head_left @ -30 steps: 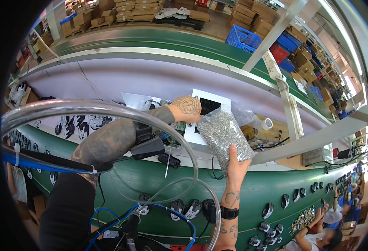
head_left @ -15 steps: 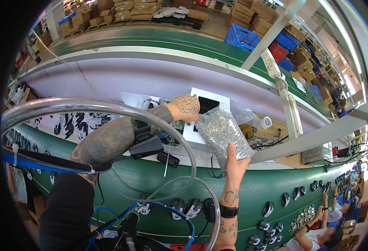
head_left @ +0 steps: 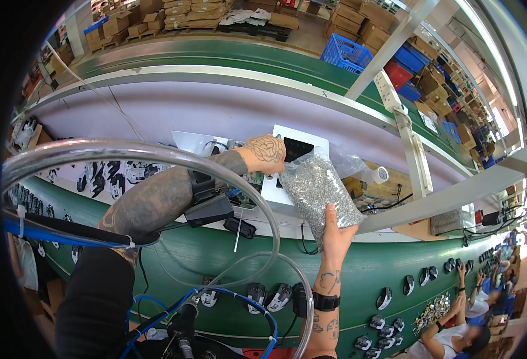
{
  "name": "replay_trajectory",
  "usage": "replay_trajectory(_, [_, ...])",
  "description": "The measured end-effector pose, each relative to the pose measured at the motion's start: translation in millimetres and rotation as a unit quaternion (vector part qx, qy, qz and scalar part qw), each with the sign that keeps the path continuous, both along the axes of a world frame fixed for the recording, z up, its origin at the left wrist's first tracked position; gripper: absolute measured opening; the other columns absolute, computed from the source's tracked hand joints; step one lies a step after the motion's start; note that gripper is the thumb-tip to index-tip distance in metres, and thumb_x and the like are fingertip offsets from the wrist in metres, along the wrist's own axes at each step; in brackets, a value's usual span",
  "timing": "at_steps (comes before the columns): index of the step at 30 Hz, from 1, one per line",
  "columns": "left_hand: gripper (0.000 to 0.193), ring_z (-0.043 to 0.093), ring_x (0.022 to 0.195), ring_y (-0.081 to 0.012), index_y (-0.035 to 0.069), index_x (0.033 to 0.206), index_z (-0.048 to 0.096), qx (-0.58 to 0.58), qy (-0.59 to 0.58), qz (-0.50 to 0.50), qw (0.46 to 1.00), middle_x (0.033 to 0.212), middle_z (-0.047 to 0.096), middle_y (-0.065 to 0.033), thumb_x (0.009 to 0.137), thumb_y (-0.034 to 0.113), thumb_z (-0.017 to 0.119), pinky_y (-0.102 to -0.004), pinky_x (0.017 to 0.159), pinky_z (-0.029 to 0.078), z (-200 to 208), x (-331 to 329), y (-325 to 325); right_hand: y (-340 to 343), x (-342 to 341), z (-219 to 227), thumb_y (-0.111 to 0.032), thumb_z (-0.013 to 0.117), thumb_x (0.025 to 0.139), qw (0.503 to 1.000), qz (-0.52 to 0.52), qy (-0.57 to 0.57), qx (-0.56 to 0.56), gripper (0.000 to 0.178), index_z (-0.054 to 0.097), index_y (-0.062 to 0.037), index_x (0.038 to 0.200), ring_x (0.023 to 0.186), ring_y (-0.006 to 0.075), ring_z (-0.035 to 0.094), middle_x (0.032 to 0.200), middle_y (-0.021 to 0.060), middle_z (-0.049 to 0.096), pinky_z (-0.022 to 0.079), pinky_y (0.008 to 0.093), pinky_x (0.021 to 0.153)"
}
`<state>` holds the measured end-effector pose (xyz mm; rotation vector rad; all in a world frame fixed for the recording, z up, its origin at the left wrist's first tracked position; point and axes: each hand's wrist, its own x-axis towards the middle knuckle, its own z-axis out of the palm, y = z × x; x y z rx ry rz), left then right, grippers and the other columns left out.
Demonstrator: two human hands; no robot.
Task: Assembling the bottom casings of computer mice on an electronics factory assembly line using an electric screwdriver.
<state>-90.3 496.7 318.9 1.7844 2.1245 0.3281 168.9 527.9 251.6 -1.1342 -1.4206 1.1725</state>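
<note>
Your left hand [head_left: 267, 152] and right hand [head_left: 336, 237] grip the bag [head_left: 320, 192]. Its long axis slants rightward toward you, as before

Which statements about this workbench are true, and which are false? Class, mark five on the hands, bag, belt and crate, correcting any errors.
1. The right grip supports the lower end of the clear bag. True.
2. The left grip rests on the near green belt. False: it is at the bag's upper end.
3. Several mouse-shaped shells lie on that belt. True.
4. The openwork crate beyond the partition is yellow. False: it is blue.
5. A black strap circles the right wrist. True.
</note>
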Motion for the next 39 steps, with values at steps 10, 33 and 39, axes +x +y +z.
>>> replay_trajectory(10, [0.026, 0.063, 0.078, -0.0277, 0.003, 0.075, 0.068, 0.023, -0.001, -0.008, 1.0, 0.081, 0.063, -0.0128, 0.072, 0.029, 0.065, -0.0375, 0.073, 0.05, -3, -1, 0, 2, 0, -1, -0.032, 0.074, 0.079, 1.0, -0.01, -0.019, 0.01, 0.076, 0.034, 0.0094, 0.129, 0.119, 0.0317, 0.045, 0.129, 0.0257, 0.042, 0.034, 0.038, 0.101])
replay_trajectory(33, [0.025, 0.062, 0.082, -0.0276, 0.005, 0.074, 0.067, 0.001, 0.009, 0.001, 1.0, 0.081, 0.063, -0.0103, 0.072, 0.03, 0.063, -0.0383, 0.075, 0.049, -5, -2, -2, -4, -5, 9, -0.027, 0.072, 0.081, 0.999, -0.024, -0.038, 0.02, 0.07, 0.035, 0.0104, 0.127, 0.115, 0.0275, 0.046, 0.126, 0.0228, 0.045, 0.035, 0.036, 0.099])
replay_trajectory(39, [0.025, 0.061, 0.083, -0.0275, 0.005, 0.075, 0.067, 0.01, 0.011, 0.002, 1.0, 0.081, 0.063, -0.0103, 0.072, 0.03, 0.063, -0.0384, 0.076, 0.049, -5, 0, -1, 1, -1, 0, -0.029, 0.074, 0.079, 0.999, -0.021, -0.029, 0.004, 0.074, 0.035, 0.0108, 0.127, 0.116, 0.0304, 0.046, 0.126, 0.0246, 0.044, 0.034, 0.0374, 0.101])
